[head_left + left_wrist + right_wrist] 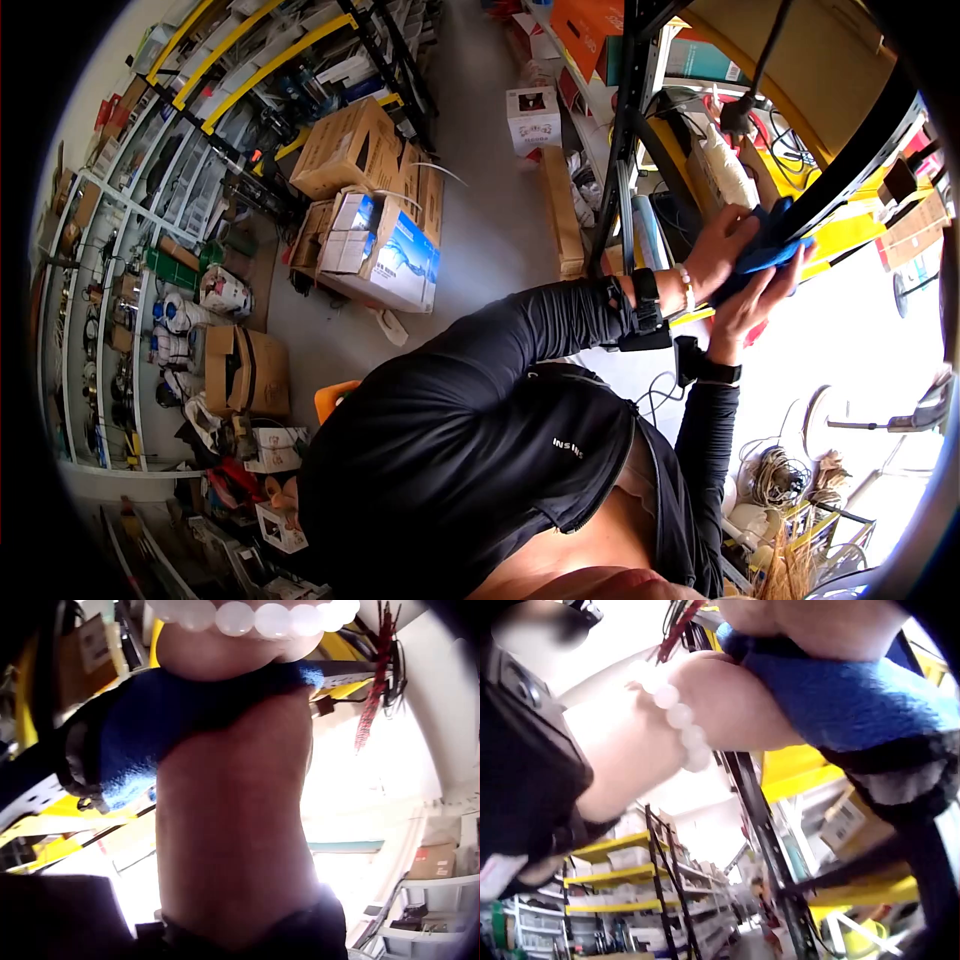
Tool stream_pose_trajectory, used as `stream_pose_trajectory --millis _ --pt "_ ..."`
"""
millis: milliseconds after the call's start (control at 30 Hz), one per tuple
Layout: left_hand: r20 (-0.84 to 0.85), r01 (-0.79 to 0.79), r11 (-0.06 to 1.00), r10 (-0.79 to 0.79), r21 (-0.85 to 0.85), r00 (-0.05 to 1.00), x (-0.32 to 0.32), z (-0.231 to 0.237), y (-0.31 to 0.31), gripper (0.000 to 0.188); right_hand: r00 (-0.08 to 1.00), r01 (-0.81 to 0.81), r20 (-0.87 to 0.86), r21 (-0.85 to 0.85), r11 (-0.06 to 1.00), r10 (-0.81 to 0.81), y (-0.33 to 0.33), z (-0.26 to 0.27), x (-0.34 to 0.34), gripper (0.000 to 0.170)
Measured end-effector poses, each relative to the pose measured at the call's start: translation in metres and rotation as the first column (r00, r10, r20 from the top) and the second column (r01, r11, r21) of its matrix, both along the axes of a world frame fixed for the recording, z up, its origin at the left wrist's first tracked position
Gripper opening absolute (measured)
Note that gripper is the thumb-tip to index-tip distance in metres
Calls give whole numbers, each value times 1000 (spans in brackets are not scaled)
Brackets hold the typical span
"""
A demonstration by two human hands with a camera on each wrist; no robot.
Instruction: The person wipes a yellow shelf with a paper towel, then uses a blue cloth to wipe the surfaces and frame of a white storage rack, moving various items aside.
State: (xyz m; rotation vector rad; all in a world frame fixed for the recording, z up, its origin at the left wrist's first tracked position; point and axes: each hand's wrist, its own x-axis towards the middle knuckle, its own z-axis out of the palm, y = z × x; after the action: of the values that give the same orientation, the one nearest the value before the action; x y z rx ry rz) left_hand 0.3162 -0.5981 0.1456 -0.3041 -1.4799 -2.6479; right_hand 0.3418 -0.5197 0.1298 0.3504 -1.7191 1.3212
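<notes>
A fuzzy blue cloth (768, 256) with a dark band along its edge lies against a black shelf upright (858, 172). My left hand (718, 246), with a white bead bracelet, grips the cloth from the near left side. Just below it, my right hand (745, 308) holds the same cloth, fingers reaching over its lower edge. The right wrist view shows the blue cloth (855, 705) bunched beneath the right palm, the left wrist close beside it. In the left wrist view, the cloth (139, 739) passes between both hands, and most of the fingers are hidden.
Yellow-edged shelving (832, 238) with packages and cables stands around the hands. A dark plug on a cord (738, 112) hangs above them. Cardboard boxes (345, 150) stand on the floor to the left. Coiled cable (778, 478) and a stand fan (905, 420) are at lower right.
</notes>
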Motion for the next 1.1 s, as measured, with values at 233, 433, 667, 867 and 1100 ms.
stream_pose_trajectory --millis 233,433,667,867,1100 --pt "281 -18 997 38 -75 959 0 -1 1 29 996 35 63 370 928 -63 20 -32 4 64" --pt "-107 64 910 -22 410 994 -9 73 9 26 913 351 -373 505 788 -168 20 89 -24 57" --pt "-533 -77 995 29 -68 846 9 86 -1 55 856 425 -478 435 794 -197 6 140 -32 48" --pt "-513 20 994 -70 -104 856 6 40 0 46 901 372 -362 356 857 -241 5 77 -38 57" --pt "-267 115 979 -157 -169 951 -3 8 -7 37 953 223 -259 250 942 -157 3 27 -33 65"
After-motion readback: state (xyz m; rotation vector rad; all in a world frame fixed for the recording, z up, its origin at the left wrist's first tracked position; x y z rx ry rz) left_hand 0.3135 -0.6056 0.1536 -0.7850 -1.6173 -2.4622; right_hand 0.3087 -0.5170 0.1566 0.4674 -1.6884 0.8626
